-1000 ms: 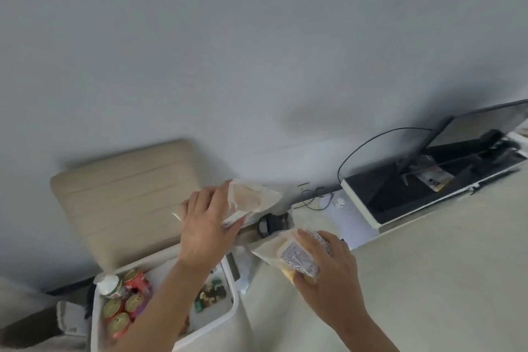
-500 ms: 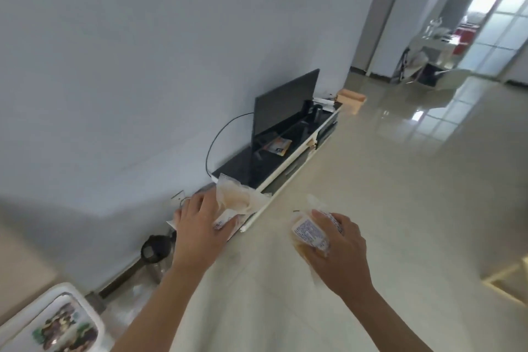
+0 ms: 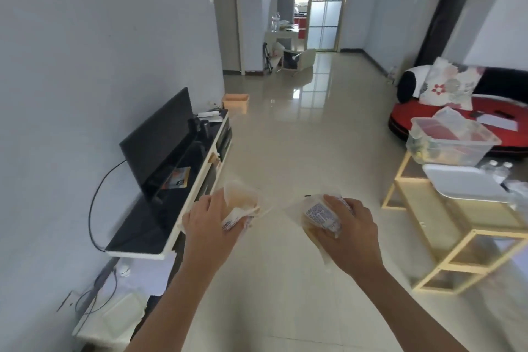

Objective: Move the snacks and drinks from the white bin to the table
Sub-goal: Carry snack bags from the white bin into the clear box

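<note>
My left hand [image 3: 210,226] grips a pale wrapped snack packet [image 3: 241,200] by its lower end, held out over the floor. My right hand [image 3: 350,233] grips a second clear-wrapped snack packet [image 3: 320,214] with a printed label facing up. Both hands are at chest height in the middle of the view, about a forearm's length apart. A light wooden table [image 3: 445,237] stands to the right, beyond my right hand. The white bin is out of view.
On the wooden table sit a clear plastic tub [image 3: 451,143], a white lid [image 3: 463,183] and bottles [image 3: 500,168]. A low TV stand [image 3: 171,208] with a black screen [image 3: 160,134] runs along the left wall. A red sofa [image 3: 457,123] lies behind the table. Glossy tiled floor stretches ahead.
The view has swung right, away from the white bin and wall, toward the room and wooden table. Both hands keep holding their packets.
</note>
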Action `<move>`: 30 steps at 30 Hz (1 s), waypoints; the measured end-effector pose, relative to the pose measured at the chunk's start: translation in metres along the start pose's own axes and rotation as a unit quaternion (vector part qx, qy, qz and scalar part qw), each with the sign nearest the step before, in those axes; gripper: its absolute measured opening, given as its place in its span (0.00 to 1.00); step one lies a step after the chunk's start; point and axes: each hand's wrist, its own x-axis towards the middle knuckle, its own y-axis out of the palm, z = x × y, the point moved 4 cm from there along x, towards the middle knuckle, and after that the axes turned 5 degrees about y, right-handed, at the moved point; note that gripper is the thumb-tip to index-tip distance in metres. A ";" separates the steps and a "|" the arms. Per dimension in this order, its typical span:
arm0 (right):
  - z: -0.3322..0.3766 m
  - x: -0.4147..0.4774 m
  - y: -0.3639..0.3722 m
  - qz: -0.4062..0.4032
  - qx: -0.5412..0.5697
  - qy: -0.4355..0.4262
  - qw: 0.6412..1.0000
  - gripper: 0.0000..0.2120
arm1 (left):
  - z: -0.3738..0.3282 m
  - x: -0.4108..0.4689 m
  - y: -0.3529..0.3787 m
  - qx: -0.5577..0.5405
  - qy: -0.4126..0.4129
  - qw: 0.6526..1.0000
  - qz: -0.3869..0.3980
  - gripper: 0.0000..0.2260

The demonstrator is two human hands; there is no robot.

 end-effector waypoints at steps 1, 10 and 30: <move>-0.006 0.007 -0.004 -0.008 -0.010 0.010 1.000 0.33 | -0.005 0.012 0.014 -0.014 0.012 1.000 0.012 0.30; -0.041 0.073 -0.014 -0.104 -0.091 0.129 0.982 0.31 | -0.029 0.133 0.117 -0.118 0.133 0.982 0.061 0.29; -0.112 0.153 0.001 -0.169 -0.150 0.314 0.922 0.29 | -0.089 0.251 0.286 -0.217 0.216 0.941 0.145 0.28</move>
